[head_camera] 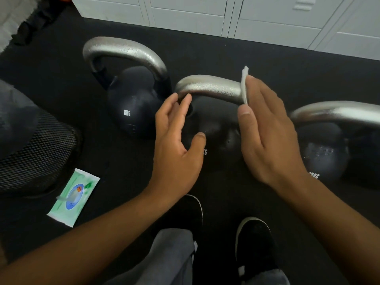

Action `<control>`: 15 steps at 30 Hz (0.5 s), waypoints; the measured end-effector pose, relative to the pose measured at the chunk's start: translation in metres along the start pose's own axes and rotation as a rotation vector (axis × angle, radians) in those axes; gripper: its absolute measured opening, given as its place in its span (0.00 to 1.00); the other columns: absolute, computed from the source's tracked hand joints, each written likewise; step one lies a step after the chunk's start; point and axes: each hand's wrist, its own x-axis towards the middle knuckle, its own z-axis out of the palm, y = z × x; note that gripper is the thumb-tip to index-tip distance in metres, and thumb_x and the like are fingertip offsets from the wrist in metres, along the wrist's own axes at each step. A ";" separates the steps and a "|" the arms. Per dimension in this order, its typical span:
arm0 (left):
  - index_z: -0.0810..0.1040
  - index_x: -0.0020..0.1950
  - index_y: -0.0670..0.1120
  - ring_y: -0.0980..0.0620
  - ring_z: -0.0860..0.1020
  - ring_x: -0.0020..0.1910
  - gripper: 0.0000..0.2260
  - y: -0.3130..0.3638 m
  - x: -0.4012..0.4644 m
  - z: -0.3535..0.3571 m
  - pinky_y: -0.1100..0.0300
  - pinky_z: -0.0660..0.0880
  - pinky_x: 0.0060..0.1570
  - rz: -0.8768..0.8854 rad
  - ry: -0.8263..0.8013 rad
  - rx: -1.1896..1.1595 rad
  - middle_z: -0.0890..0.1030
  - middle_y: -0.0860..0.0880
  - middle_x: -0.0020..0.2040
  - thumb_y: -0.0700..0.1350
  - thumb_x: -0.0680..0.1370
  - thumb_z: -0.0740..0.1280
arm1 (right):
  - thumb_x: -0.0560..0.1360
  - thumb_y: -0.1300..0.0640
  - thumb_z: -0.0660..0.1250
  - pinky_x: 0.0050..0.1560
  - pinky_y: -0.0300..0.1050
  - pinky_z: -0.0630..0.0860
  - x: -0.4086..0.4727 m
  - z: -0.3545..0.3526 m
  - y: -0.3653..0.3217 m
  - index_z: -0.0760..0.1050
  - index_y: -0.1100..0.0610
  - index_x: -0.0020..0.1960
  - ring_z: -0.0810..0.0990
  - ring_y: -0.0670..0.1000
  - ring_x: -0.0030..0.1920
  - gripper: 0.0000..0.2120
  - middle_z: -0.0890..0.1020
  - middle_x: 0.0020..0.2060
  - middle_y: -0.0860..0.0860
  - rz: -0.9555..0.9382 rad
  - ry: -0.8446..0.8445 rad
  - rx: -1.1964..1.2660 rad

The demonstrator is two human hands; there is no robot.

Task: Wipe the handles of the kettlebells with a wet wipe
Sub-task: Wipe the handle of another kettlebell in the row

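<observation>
Three kettlebells stand in a row on the black floor mat (205, 44), and the middle kettlebell (218, 128) is the one in hand. Its silver handle (207, 87) arches between the two hands. The right hand (269, 140) pinches a folded white wet wipe (244, 85) between thumb and fingers, pressed against the right end of that handle. The left hand (176, 145) is wide and holds nothing, fingers relaxed and just beside the handle's left end; whether they touch it I cannot tell.

The step looks like wiping the middle handle, starting at its right bend. The next move likely calls for wrapping the wipe round the bar and drawing it leftward, with the left hand steadying the bell or clearing off the arc.

Left of the middle kettlebell and behind it stands the 8KG kettlebell (133, 112); right of it, the third kettlebell (329, 153), its handle close to the right wrist. Further left and nearer the person lies the wipe packet (74, 197), beside a dark mesh object (35, 149). White lockers (267, 17) run behind the row. Two dark shoes (255, 241) sit nearer the person. The left fingers lie in the wipe's path.
</observation>
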 end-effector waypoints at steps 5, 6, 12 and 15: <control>0.62 0.82 0.48 0.58 0.58 0.81 0.33 0.004 0.004 0.002 0.57 0.63 0.76 0.006 -0.024 0.002 0.57 0.52 0.82 0.36 0.80 0.68 | 0.86 0.44 0.48 0.83 0.43 0.51 -0.007 0.002 0.003 0.55 0.57 0.85 0.53 0.48 0.84 0.31 0.58 0.84 0.52 -0.095 -0.024 -0.051; 0.61 0.83 0.49 0.59 0.58 0.81 0.33 0.005 0.004 0.003 0.57 0.62 0.76 0.004 -0.027 0.006 0.57 0.52 0.82 0.36 0.80 0.68 | 0.86 0.44 0.49 0.83 0.41 0.51 -0.010 0.001 0.007 0.55 0.57 0.85 0.53 0.47 0.83 0.30 0.57 0.84 0.51 -0.101 -0.019 -0.045; 0.60 0.83 0.49 0.61 0.57 0.80 0.33 0.003 0.008 -0.001 0.64 0.61 0.76 0.028 -0.019 0.064 0.56 0.51 0.83 0.37 0.80 0.68 | 0.85 0.44 0.48 0.73 0.27 0.55 -0.007 -0.001 0.007 0.61 0.56 0.83 0.61 0.44 0.78 0.30 0.67 0.79 0.51 -0.043 0.031 -0.021; 0.60 0.83 0.50 0.64 0.58 0.79 0.34 0.002 0.010 -0.002 0.72 0.62 0.72 0.033 -0.030 0.078 0.55 0.52 0.83 0.38 0.80 0.68 | 0.85 0.44 0.48 0.74 0.36 0.61 0.006 0.002 -0.003 0.62 0.58 0.82 0.65 0.48 0.75 0.29 0.70 0.75 0.52 -0.065 0.040 -0.055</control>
